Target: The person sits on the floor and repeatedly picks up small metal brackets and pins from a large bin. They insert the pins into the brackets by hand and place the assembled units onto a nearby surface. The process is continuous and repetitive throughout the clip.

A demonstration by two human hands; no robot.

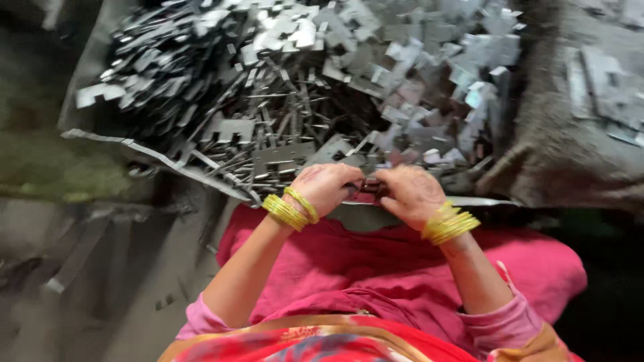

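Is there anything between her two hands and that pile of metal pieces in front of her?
Nothing visible does. The left hand and right hand meet at the near edge of the metal pile, knuckles up, over the pink cloth on the lap. What the fingers hold is hidden.

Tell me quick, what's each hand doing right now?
Left hand: fingers curled shut on a small dark piece, hard to tell what.
Right hand: fingers curled on the same piece, beside the pile of metal stampings.
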